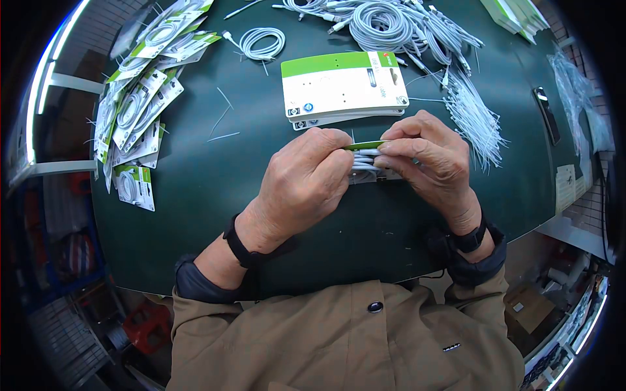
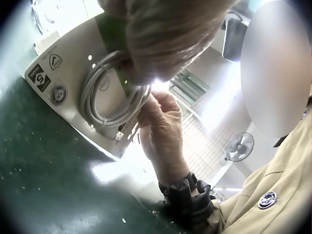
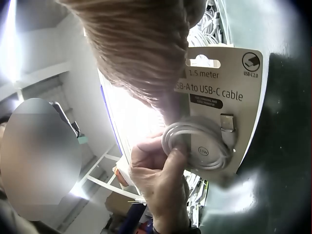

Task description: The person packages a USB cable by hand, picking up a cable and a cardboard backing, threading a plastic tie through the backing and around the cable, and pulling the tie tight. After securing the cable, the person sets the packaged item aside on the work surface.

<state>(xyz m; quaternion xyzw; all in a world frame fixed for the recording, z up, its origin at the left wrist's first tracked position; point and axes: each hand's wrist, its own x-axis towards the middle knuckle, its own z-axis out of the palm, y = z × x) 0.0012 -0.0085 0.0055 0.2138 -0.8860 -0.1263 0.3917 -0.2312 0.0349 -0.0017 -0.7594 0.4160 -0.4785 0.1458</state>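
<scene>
Both hands hold a cardboard cable card printed "USB-A to USB-C cable", standing on edge over the green table. A coiled white USB cable lies against its printed face, the metal plug showing beside the coil. My left hand pinches the card's green edge and the coil, thumb over the cable loops in the right wrist view. On the other side my right hand grips the same edge between thumb and fingers. A thin white tie end sticks up behind the card in the head view.
A stack of flat cards lies just beyond the hands. Cables are heaped at the back, near a bunch of white zip ties. Carded cables pile up at left. One loose coil and a dark phone-like object also lie there.
</scene>
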